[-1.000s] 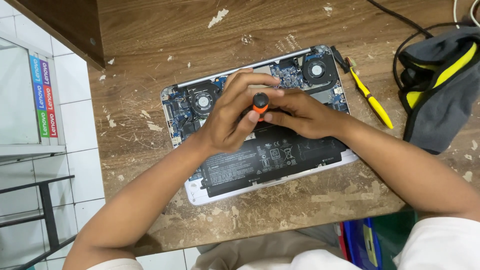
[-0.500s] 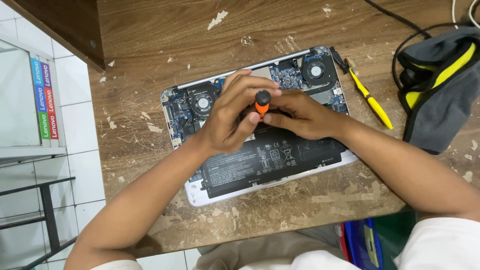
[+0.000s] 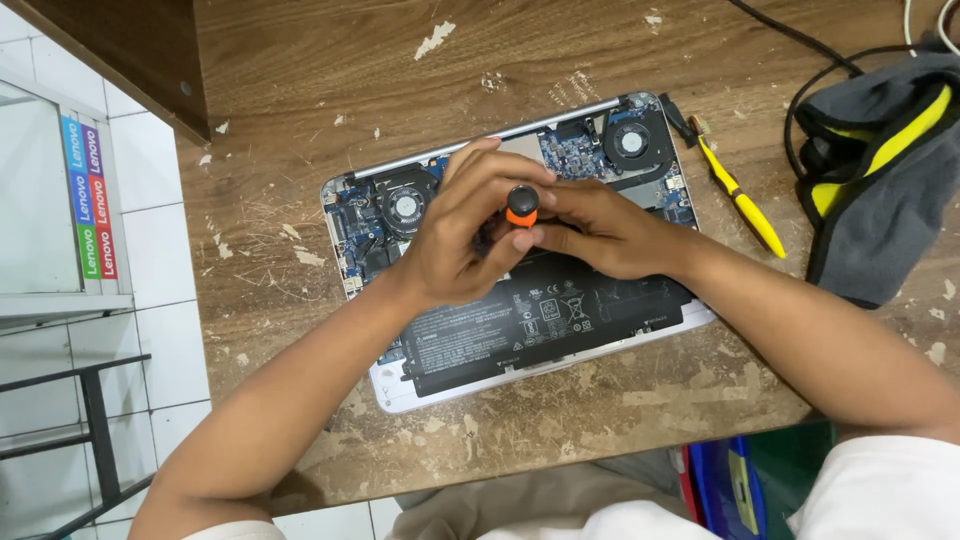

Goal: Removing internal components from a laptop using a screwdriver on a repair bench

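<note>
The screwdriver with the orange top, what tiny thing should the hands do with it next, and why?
Probably keep twisting it in place. The screwdriver stands upright over the opened laptop, just above the black battery; the left hand pinches its cap and the right hand steadies it. Its tip is hidden.

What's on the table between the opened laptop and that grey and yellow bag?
In the head view, a yellow-handled brush lies between the laptop and the bag.
</note>
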